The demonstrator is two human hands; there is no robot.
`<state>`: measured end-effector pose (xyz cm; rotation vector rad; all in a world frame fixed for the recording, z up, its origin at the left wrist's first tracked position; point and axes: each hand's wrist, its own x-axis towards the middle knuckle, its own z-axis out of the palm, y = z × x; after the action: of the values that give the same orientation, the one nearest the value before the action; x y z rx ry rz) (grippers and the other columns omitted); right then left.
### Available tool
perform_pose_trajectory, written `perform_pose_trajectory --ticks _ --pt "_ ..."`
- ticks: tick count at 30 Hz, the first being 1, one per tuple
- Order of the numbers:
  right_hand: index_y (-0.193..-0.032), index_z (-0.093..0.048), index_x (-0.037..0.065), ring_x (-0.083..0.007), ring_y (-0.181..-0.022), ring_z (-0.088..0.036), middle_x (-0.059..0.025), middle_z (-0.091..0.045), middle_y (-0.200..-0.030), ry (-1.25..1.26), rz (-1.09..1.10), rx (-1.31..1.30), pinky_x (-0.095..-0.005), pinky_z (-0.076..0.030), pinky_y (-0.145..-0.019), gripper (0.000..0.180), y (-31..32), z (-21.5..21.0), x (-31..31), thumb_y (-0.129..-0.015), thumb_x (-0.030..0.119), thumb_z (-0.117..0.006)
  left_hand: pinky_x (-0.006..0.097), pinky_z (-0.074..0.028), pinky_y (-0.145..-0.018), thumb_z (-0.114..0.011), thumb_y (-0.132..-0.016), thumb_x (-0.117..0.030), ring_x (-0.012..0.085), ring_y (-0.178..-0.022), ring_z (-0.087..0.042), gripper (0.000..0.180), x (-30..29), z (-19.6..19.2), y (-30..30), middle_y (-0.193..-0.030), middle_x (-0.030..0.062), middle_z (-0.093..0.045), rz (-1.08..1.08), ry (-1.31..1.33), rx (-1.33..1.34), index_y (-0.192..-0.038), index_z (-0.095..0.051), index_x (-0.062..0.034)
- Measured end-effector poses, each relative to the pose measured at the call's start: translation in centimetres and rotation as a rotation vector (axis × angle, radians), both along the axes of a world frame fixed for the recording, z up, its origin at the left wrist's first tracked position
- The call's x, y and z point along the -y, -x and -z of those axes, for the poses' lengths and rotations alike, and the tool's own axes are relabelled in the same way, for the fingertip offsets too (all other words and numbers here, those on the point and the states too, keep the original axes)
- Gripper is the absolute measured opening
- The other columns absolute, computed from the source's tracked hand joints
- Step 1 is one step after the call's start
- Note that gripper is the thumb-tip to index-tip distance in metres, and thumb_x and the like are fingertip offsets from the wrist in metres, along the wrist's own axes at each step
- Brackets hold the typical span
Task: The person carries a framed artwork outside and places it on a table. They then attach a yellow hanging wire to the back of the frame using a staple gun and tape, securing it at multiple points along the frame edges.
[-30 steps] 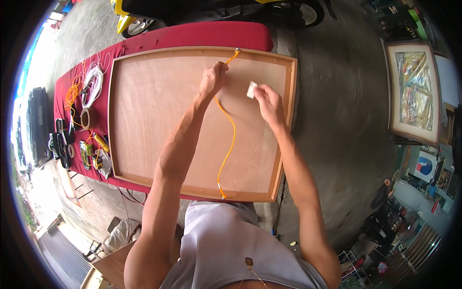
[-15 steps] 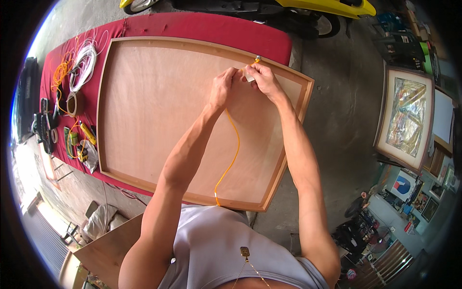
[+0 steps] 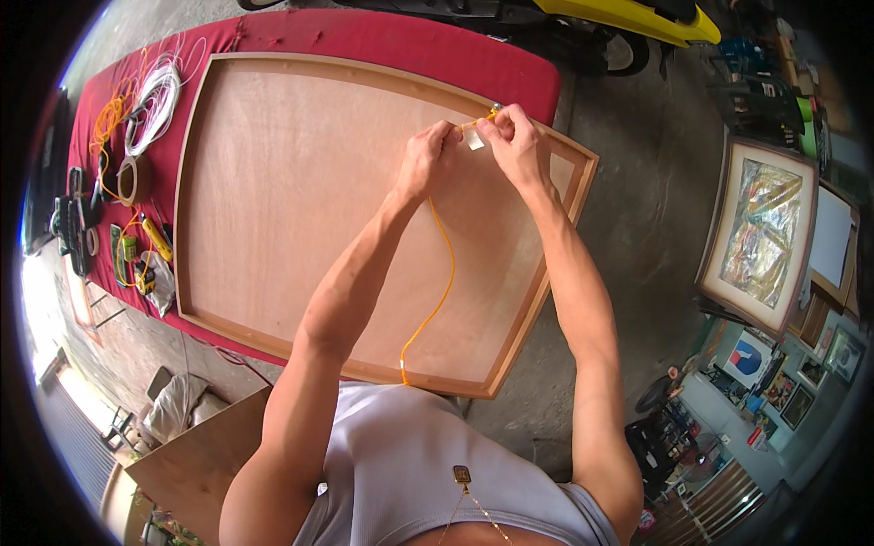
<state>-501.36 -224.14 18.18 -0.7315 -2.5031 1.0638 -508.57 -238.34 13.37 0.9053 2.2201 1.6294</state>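
Observation:
A large shallow wooden frame (image 3: 187, 209) with a plywood backing (image 3: 300, 191) lies before me. An orange cord (image 3: 448, 264) runs from its near edge, bending up to my left hand (image 3: 431, 156). That hand is closed, its fingertips pinching the cord. My right hand (image 3: 520, 150) is closed beside it, thumb and fingers pinching the cord close to a small metal fitting (image 3: 496, 108) on the far edge. Between the hands, a small white piece of tape (image 3: 474, 140) hangs from the cord at my right thumb. A short white band (image 3: 402, 365) wraps the cord's near end.
A red-covered table (image 3: 382, 36) bears the frame. On its left lie a white cable coil (image 3: 155, 107), orange cord loops (image 3: 111, 123), a tape roll (image 3: 135, 179) and a yellow cutter (image 3: 157, 239). A yellow motorbike (image 3: 628, 20) stands beyond; a framed picture (image 3: 763, 232) leans right.
My right hand has shifted slightly right and up along the cord, away from my left hand. The white tape now shows more fully between them. My left hand keeps its pinch.

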Motion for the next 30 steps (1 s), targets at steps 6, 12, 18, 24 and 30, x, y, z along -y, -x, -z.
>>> perform_pose_trajectory --ticks 6,12,18,24,30 --pt "-0.087 -0.07 0.014 -0.0191 -0.08 -0.054 -0.0025 -0.052 -0.087 -0.407 -0.431 -0.179 -0.034 -0.047 -0.067 0.015 0.3 0.4 -1.4 -0.073 0.013 -0.07 0.03 -0.044 -0.047 -0.051 -0.093 -0.016 0.0166 -0.047 -0.055 0.021 0.1 -0.7 0.2 -0.063 0.0109 -0.058 0.047 -0.002 0.194 -0.083 -0.059 0.001" --pt "-0.083 -0.068 0.016 -0.019 -0.087 -0.053 -0.0007 -0.054 -0.095 -0.586 -0.566 -0.155 -0.0349 -0.044 -0.072 0.011 1.2 -0.7 -1.7 -0.073 0.016 -0.069 0.03 -0.044 -0.045 -0.052 -0.094 -0.021 0.0156 -0.044 -0.056 0.027 0.2 -1.2 1.1 -0.057 0.01 -0.056 0.091 0.06 0.355 -0.08 -0.059 0.001" --pt "-0.082 -0.066 0.013 -0.0193 -0.09 -0.053 -0.0012 -0.056 -0.096 -0.509 -0.642 -0.129 -0.0348 -0.043 -0.075 0.009 1.8 -0.7 -1.9 -0.074 0.017 -0.067 0.026 -0.041 -0.044 -0.049 -0.096 -0.026 0.0089 -0.049 -0.049 0.032 0.2 -1.1 1.3 -0.057 0.0015 -0.049 0.116 0.057 0.431 -0.08 -0.059 0.0002" --pt "-0.086 -0.06 0.006 -0.0207 -0.095 -0.052 -0.0046 -0.056 -0.097 -0.798 -0.764 -0.177 -0.0355 -0.042 -0.08 0.012 2.2 0.7 -2.2 -0.077 0.014 -0.058 0.025 -0.042 -0.043 -0.051 -0.095 -0.025 0.0081 -0.05 -0.048 0.031 0.2 -1.7 1.7 -0.059 0.0004 -0.048 0.136 0.065 0.602 -0.078 -0.059 0.0004" --pt "-0.09 -0.058 0.007 -0.0216 -0.092 -0.053 -0.0054 -0.057 -0.092 -0.829 -0.777 -0.099 -0.0365 -0.041 -0.081 0.014 2.5 1.4 -2.5 -0.078 0.012 -0.056 0.025 -0.044 -0.047 -0.054 -0.093 -0.026 0.0081 -0.052 -0.05 0.032 0.0 -2.0 1.8 -0.059 0.0013 -0.054 0.114 0.117 0.524 -0.08 -0.065 0.0007"
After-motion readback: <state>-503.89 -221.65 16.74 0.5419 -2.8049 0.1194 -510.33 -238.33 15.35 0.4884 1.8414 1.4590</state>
